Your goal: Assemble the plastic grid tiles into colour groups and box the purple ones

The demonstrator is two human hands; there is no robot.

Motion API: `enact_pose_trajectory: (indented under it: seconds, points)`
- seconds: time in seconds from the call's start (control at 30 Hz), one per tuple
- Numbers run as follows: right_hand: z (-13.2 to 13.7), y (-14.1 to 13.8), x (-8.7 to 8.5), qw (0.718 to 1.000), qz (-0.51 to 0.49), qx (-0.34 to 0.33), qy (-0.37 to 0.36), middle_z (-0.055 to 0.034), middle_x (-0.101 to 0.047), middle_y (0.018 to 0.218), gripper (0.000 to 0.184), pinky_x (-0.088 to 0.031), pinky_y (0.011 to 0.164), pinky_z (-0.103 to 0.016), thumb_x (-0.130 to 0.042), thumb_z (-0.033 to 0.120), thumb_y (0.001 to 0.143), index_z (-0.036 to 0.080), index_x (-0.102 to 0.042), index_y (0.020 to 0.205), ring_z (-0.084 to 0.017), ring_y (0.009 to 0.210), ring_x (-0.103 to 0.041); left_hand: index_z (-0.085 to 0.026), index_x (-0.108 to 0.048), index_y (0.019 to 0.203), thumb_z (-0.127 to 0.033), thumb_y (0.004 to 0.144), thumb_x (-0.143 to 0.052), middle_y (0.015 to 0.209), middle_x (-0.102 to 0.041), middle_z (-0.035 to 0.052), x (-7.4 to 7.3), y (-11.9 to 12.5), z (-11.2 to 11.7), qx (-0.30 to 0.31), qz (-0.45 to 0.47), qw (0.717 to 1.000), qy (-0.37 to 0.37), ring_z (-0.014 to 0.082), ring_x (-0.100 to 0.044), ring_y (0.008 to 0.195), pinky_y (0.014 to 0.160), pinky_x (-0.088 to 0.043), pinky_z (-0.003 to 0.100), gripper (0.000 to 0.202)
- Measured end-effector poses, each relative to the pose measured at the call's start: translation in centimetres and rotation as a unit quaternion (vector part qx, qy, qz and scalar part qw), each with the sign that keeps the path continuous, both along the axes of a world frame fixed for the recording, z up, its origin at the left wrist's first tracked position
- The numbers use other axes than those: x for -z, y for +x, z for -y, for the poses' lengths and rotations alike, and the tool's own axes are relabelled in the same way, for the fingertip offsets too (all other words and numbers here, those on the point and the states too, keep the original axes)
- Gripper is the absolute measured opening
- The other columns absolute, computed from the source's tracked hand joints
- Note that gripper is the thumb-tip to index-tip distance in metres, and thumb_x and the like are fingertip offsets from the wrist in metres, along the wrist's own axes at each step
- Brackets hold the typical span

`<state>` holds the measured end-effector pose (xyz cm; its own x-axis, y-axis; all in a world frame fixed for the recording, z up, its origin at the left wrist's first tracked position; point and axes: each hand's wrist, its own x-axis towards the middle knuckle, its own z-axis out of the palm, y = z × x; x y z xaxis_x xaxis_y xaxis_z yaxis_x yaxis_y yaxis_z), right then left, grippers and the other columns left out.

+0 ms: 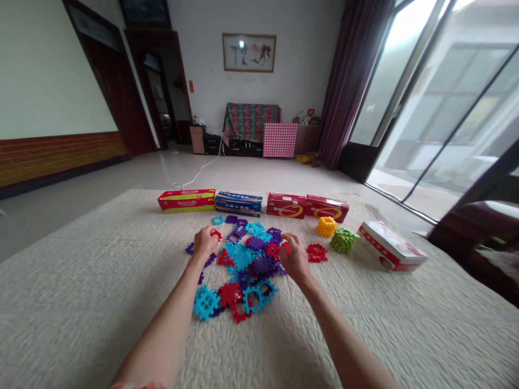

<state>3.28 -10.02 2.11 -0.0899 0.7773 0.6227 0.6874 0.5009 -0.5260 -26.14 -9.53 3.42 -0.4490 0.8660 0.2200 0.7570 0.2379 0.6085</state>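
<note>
A loose pile of toothed plastic building tiles lies in front of me, with light blue tiles (240, 255), purple tiles (263, 265) and red tiles (230, 294) mixed together. At the pile's left edge, my left hand (205, 241) is closed, its fingertips pinching a small red tile (217, 235). My right hand (295, 258) is at the right edge, fingers curled round another red tile (286, 247) that they partly hide. Just right of that hand sits a group of red tiles (317, 253).
Yellow tiles (326, 227) and green tiles (343, 241) are stacked to the right, beside a white-and-red box (392, 246). Along the far edge stand a red-and-green box (186, 201), a blue box (238, 203) and two red boxes (286, 206). All rest on a quilted cream cover (101, 281).
</note>
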Motion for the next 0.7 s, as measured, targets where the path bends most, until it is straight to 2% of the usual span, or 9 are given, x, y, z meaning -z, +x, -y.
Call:
enact_pose_trajectory:
  seconds: [0.1, 0.17, 0.27, 0.43, 0.57, 0.7]
  points:
    - [0.1, -2.9, 0.2, 0.998, 0.025, -0.047, -0.025, -0.0089, -0.063, 0.112, 0.034, -0.045, 0.095, -0.036, -0.046, 0.013, 0.078, 0.019, -0.062, 0.108, -0.021, 0.105, -0.058, -0.016, -0.067, 0.110, -0.016, 0.071, -0.059, 0.083, -0.073, 0.0023, -0.2, 0.1, 1.4, 0.036, 0.163, 0.986, -0.017, 0.0154, -0.067, 0.073, 0.068, -0.050, 0.023, 0.040]
    - [0.1, -4.4, 0.1, 0.996, 0.041, -0.073, -0.039, -0.0091, -0.064, 0.112, 0.035, -0.044, 0.096, -0.035, -0.046, 0.011, 0.078, 0.018, -0.063, 0.107, -0.021, 0.106, -0.058, -0.017, -0.069, 0.107, -0.015, 0.071, -0.058, 0.079, -0.073, 0.0007, 0.1, 0.5, 2.2, 0.089, 0.197, 0.975, -0.042, 0.0141, -0.066, 0.069, 0.065, -0.049, 0.022, 0.038]
    - [0.2, -6.1, -0.5, 0.991, 0.075, -0.096, -0.062, -0.0090, -0.064, 0.113, 0.036, -0.042, 0.097, -0.033, -0.047, 0.010, 0.077, 0.018, -0.064, 0.108, -0.021, 0.107, -0.057, -0.021, -0.072, 0.099, -0.013, 0.072, -0.057, 0.091, -0.074, 0.0013, 1.1, 1.4, 2.8, 0.137, 0.108, 0.984, -0.046, 0.0148, -0.066, 0.084, 0.077, -0.049, 0.022, 0.032]
    - [-0.7, -8.2, -2.0, 0.979, 0.154, -0.099, -0.087, -0.0098, -0.065, 0.112, 0.034, -0.040, 0.096, -0.033, -0.047, 0.014, 0.081, 0.018, -0.063, 0.111, -0.023, 0.108, -0.056, -0.021, -0.068, 0.112, -0.014, 0.076, -0.056, 0.099, -0.070, 0.0063, 2.4, 2.4, 3.0, 0.128, -0.055, 0.990, -0.031, 0.0179, -0.063, 0.095, 0.089, -0.045, 0.027, 0.038]
    - [-2.3, -9.8, -2.7, 0.959, 0.243, -0.074, -0.125, -0.0117, -0.064, 0.116, 0.037, -0.040, 0.093, -0.033, -0.047, 0.019, 0.084, 0.018, -0.061, 0.118, -0.024, 0.109, -0.056, -0.020, -0.064, 0.116, -0.015, 0.080, -0.053, 0.109, -0.066, 0.0093, 2.1, 3.3, 3.5, 0.113, -0.107, 0.987, -0.035, 0.0189, -0.059, 0.107, 0.096, -0.041, 0.027, 0.039]
    - [-3.6, -10.8, -2.4, 0.942, 0.286, -0.041, -0.171, -0.0172, -0.066, 0.103, 0.031, -0.043, 0.084, -0.039, -0.049, 0.021, 0.081, 0.014, -0.067, 0.106, -0.029, 0.099, -0.061, -0.019, -0.062, 0.119, -0.015, 0.082, -0.049, 0.108, -0.064, 0.0114, 1.7, 4.4, 3.9, 0.084, -0.125, 0.987, -0.057, 0.0204, -0.060, 0.104, 0.092, -0.044, 0.028, 0.039]
